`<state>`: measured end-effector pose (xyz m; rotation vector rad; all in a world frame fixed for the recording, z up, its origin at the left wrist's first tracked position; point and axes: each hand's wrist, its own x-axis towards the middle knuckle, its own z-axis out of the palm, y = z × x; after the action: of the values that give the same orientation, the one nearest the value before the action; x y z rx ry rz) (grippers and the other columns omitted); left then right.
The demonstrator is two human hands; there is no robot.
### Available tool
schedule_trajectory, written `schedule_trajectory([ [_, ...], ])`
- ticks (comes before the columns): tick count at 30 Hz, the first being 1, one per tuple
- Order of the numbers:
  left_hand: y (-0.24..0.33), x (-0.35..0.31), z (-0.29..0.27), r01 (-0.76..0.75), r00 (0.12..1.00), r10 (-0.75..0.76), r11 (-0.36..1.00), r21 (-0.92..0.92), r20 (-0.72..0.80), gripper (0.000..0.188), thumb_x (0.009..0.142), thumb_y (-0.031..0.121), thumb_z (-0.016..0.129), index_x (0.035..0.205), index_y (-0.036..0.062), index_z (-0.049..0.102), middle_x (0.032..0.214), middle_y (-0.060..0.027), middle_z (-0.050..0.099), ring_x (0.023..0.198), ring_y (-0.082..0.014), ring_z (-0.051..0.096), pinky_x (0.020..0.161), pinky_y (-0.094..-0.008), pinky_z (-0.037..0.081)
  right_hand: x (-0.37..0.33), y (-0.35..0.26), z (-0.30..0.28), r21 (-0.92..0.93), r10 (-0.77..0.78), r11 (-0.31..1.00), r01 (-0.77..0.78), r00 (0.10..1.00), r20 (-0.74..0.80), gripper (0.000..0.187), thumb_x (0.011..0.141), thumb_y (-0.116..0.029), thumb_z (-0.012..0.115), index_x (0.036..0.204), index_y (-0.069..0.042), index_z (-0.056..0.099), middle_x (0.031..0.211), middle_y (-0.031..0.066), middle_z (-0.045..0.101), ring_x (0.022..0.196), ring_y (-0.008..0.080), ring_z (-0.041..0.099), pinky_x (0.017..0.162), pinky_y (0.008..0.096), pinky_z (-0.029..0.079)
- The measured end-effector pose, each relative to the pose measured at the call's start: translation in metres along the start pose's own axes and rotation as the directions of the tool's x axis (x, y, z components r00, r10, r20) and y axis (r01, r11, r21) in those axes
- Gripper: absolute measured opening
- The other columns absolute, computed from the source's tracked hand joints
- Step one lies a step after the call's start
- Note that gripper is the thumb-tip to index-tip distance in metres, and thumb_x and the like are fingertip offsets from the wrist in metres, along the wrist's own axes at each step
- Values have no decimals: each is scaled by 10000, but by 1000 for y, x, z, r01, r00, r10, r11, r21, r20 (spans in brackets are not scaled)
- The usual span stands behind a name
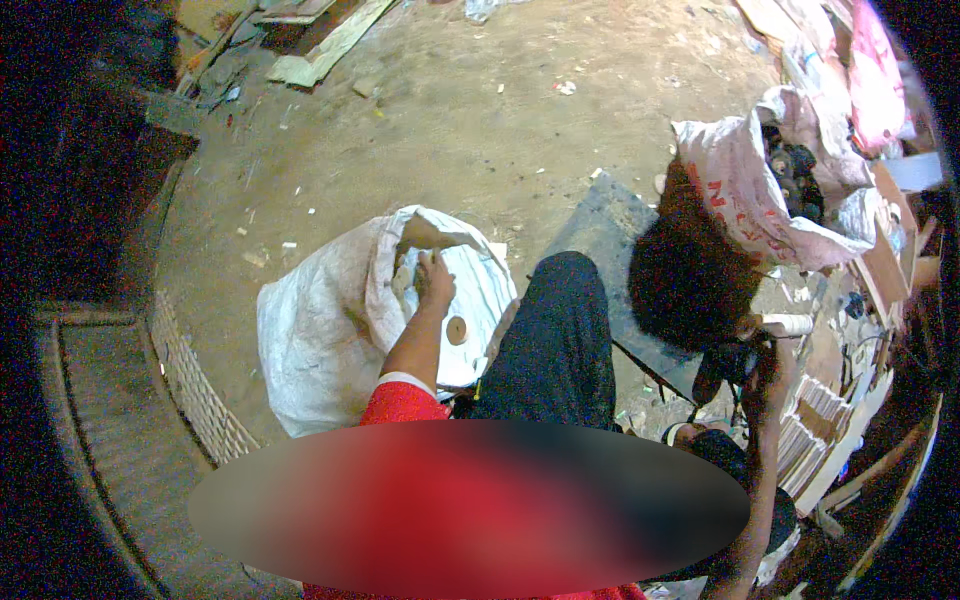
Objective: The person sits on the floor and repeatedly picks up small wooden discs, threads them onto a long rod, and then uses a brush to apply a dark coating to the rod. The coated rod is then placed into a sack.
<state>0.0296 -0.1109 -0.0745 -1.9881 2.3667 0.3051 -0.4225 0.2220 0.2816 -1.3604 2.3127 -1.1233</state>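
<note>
A large white woven sack (325,320) lies on its side in front of me, its mouth turned toward my leg. My left hand (435,280) reaches into that mouth, its fingers apart with nothing plainly between them. Just below the wrist, a brown disc with a small dark centre (457,331) rests on the sack's pale lining. On the right, my right hand (768,372) is raised, with fingers closed at a short white cylinder (787,325). A dark brown rounded mass (695,265) stands right beside the cylinder; its kind is unclear. Shadow hides part of the right fingers.
A printed white sack (740,200) holding black rounded pieces stands at the upper right. A dark flat board (592,230) lies beyond my knee (560,320). Stacked thin strips (815,425) are at the right. A woven panel (195,375) stands on the left.
</note>
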Motion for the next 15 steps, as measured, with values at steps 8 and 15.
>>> schedule_trajectory([
  [8,-27,33,20,-151,988,150,988,-35,-24,620,765,156,747,1314,7,500,1219,-240,561,1106,-361,559,988,-416,448,15,-5,10,-71,-314,946,315,949,23,345,693,100,553,1009,-30,602,967,169,621,908,386,614,796,440,508],
  [15,74,11,-136,112,932,151,744,-659,329,608,744,22,741,1309,9,517,1177,-161,599,1004,-259,613,845,-330,529,38,-20,-26,-101,-274,959,264,956,-101,268,741,63,553,994,-23,541,866,171,544,845,398,579,701,448,480],
])
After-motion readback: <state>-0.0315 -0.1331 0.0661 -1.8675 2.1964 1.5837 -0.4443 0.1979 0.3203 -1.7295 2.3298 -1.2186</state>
